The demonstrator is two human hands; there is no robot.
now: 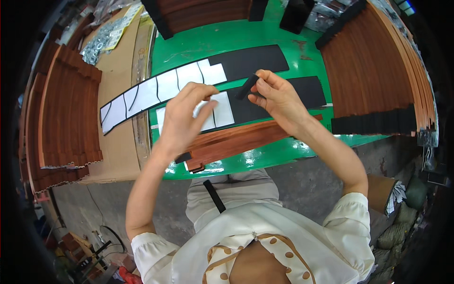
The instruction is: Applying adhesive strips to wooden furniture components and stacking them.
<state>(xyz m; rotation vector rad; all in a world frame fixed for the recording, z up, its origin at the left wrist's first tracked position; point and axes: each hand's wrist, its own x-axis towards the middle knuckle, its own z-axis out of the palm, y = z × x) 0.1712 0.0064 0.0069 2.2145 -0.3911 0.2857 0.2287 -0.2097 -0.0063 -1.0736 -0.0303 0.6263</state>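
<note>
On the far left, a stack of curved reddish-brown boards (68,111) stands on a sheet of cardboard (120,94), with a heap of small metal parts (97,45) lying farther back. From the cardboard, a long curved sheet (168,86) slants onto the green tabletop (184,47), its left part white and crossed by dark lines, its right part black. Just in front of it, the left hand (187,111) is over the white end of a second sheet (243,112); its fingers are bent, with the thumb parted from them, and it has hold of nothing visible; whether it touches the sheet I cannot tell. Below, near the front edge, a small black piece (182,157) lies by the left end of a reddish-brown slat (231,147). Farther right, a short black strip (247,87) is held above the black part of the second sheet, slanted, its upper end pinched between the thumb and fingers of the right hand (259,85), which is closed on it. Behind, near the far edge, is a flat dark object (297,15). At the right stands another stack of brown boards (371,71) with black end pieces (373,120).
</note>
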